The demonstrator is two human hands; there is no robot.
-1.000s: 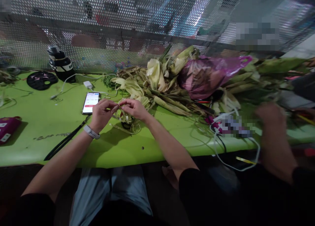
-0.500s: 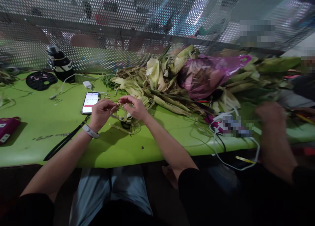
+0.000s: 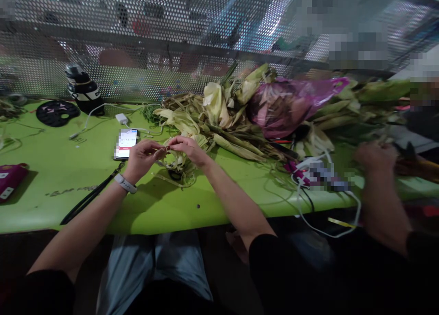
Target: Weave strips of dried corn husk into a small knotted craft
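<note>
My left hand, with a pale watch band on its wrist, is closed in a pinch on thin strips of corn husk. From the other side my right hand pinches the same strips, its fingertips close to those of the left. Under the hands, a loose tangle of pale husk strips hangs and lies on the green table, partly over a small dark round thing. The exact shape of the piece between my fingers is too small to make out.
A lit phone lies beside my left hand, its black strap towards me. Behind are heaped corn husks and a purple plastic bag. White cables lie right, near a co-worker's hand. A dark bottle stands back left.
My right hand's fingers have come down and closed nearer to the left fingertips on the husk strips. The co-worker's hand at the right has shifted slightly.
</note>
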